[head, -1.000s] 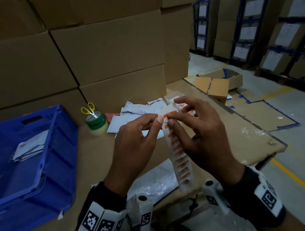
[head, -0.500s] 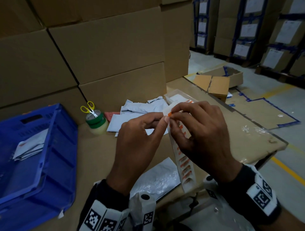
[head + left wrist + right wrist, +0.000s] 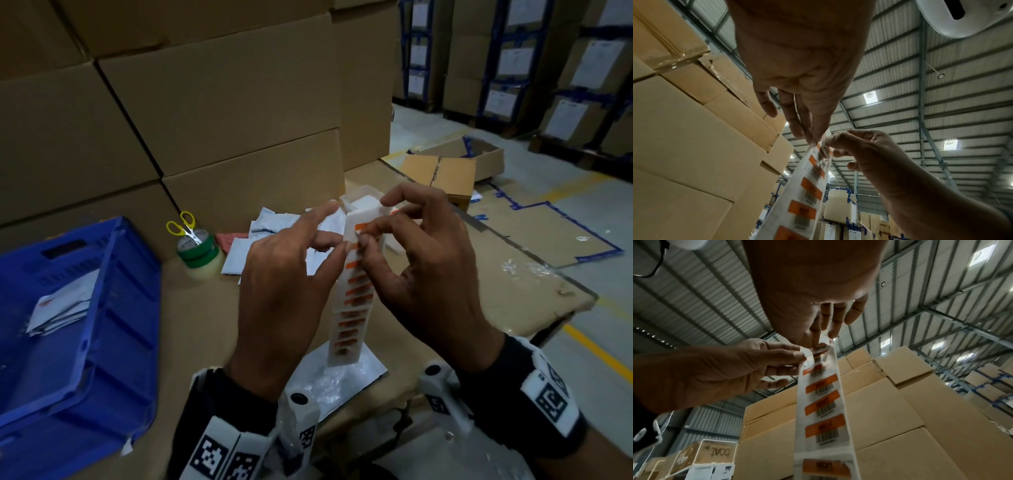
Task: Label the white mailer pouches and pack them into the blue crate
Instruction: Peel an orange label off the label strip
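In the blue crate (image 3: pixel 113 308) a few labelled pouches (image 3: pixel 61 305) already lie, while more pouches (image 3: pixel 274 236) wait on the tabletop (image 3: pixel 191 308) as the left hand (image 3: pixel 284 291) pinches the label strip (image 3: pixel 352 301) and the right hand (image 3: pixel 421 274) pinches a label's corner to peel it.

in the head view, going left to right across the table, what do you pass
blue crate → yellow scissors on the green tape rolls → left hand → label strip → right hand
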Tool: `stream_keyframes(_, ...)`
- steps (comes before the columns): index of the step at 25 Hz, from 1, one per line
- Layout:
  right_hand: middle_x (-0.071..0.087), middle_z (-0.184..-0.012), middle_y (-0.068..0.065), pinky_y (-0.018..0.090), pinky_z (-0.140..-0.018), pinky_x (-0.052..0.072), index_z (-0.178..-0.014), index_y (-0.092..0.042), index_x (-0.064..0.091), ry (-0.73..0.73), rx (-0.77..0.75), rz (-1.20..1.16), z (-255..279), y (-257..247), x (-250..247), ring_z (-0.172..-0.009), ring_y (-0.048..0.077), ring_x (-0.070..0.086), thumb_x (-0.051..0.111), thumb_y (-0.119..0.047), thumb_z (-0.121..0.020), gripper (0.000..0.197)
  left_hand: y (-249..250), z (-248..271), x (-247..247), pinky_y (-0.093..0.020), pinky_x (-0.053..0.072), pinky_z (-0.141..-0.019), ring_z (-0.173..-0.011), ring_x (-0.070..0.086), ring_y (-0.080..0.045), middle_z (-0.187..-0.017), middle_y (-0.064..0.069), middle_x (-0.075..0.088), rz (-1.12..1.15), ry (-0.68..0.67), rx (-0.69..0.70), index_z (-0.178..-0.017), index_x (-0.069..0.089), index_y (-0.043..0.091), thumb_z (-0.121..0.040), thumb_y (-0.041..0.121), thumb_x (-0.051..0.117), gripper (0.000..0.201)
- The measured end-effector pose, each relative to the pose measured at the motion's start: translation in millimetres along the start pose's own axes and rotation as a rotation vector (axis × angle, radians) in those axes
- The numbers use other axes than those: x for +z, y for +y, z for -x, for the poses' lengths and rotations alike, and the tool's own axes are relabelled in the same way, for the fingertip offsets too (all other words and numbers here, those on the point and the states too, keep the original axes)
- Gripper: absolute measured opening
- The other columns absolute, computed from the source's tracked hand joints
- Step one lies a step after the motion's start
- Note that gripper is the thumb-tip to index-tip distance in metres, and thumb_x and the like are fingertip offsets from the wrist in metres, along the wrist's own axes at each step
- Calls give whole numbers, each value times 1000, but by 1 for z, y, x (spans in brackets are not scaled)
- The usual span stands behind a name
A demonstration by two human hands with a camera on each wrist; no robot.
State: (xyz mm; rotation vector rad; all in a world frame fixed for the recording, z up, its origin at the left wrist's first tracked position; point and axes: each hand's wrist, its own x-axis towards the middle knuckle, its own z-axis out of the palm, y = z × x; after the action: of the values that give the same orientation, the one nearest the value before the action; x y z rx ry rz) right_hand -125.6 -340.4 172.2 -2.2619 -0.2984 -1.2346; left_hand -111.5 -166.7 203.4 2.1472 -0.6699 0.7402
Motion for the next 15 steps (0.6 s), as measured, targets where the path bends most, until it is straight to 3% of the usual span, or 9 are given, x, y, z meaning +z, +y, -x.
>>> stream_keyframes(5,51,-126,-1,52,-87,51,-94,-19,68,40,149,-139,-1,1,2,-110,7,49,67,-33,-92,14,6,-3,2,-8,44,-81,-91,69,2,-85,24,74,162,28,-168,-113,60,27,-89,25,78,30)
stream_keyframes(10,44,-122,-17,54,-97,47,-90,-33,62,30,243,-202,2,9,2,-117,0,45,65,-36,-91,5,7,-5,11,-10,42,-66,-81,69,4,-79,22,73,108,22,-196,-102,59,26,-88,27,78,23)
stream_keyframes(15,48,-121,-16,55,-103,44,-86,-35,62,46,348,-247,2,22,-1,-119,2,49,62,-45,-91,11,10,-11,24,1,37,-70,-81,69,4,-81,16,74,86,-14,-204,-100,59,22,-89,24,77,21)
